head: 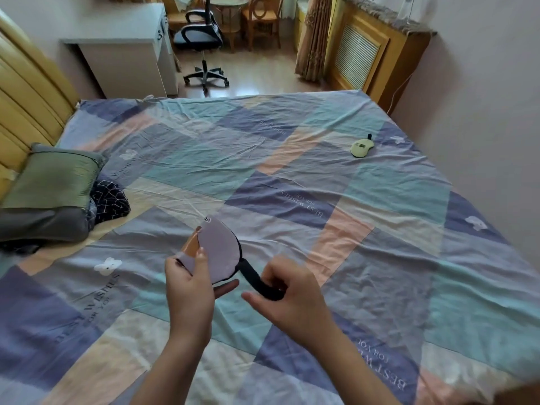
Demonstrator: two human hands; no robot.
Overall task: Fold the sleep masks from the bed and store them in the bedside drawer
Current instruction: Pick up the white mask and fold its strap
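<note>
A grey-lilac sleep mask (217, 249) with an orange patch and dark edging is held above the bed, folded in half. My left hand (190, 285) grips its lower left edge between thumb and fingers. The mask's black elastic strap (260, 280) runs down to the right into my right hand (292, 293), which is closed around the strap's loop. A second sleep mask (361, 147), pale green with a dark strap, lies flat on the bed at the far right. No drawer is in view.
The bed (292, 176) carries a patchwork sheet in blue, teal and peach. Green and grey pillows (49, 185) and a dark checked cloth (109, 200) lie at the left by the wooden headboard. Beyond the bed stand a white desk (128, 48) and an office chair (201, 39).
</note>
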